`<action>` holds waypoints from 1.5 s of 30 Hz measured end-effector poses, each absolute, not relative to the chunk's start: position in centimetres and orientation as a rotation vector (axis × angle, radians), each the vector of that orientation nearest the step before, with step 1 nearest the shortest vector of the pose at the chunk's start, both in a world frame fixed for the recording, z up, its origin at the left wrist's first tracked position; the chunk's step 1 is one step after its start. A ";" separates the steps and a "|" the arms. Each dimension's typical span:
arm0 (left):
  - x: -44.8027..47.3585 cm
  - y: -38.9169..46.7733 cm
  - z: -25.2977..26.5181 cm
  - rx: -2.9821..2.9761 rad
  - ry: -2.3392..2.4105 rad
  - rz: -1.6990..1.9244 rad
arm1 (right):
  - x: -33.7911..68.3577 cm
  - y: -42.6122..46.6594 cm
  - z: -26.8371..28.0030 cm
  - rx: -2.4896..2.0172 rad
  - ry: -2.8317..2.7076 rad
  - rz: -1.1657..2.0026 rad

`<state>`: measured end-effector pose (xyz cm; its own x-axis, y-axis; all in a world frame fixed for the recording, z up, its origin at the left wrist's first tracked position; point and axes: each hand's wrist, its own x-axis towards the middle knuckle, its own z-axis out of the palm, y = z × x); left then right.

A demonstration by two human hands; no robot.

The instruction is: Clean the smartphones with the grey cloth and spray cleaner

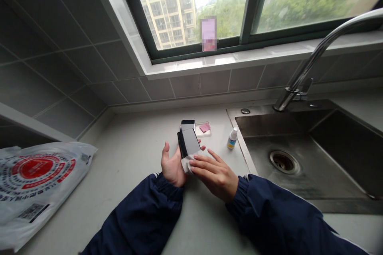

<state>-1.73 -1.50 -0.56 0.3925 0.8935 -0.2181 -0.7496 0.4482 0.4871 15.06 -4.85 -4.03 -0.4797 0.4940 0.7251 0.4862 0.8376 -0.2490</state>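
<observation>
A dark phone (189,142) lies tilted in my left hand (174,168), its screen pale with reflection. The fingertips of that hand curl round the phone's right edge, while the thumb sticks up on the other side. My right hand (215,175) presses a small light-grey cloth (186,165) against the phone's lower end, its fingers close together. Just beyond, a second phone (188,122) lies on the counter, partly hidden by the first. Beside it is a clear phone case (207,132) with a pink piece of cloth (204,128) in it.
A small white bottle (232,138) with a blue and yellow label stands near the sink's left rim. The steel sink (260,159) with a curved tap (311,59) is on the right. A printed plastic bag (42,183) lies at left. A window (194,8) is behind.
</observation>
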 end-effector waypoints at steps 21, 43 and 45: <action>-2.0 -1.7 -0.5 0.329 0.416 1.001 | 14.4 -5.1 -4.1 -0.816 -2.202 -0.047; -1.5 -2.2 -1.4 0.297 0.374 0.905 | 14.6 -5.3 -4.3 -1.008 -2.367 0.104; -1.3 -2.4 -1.4 0.282 0.395 0.883 | 14.7 -5.3 -4.2 -1.071 -2.368 0.102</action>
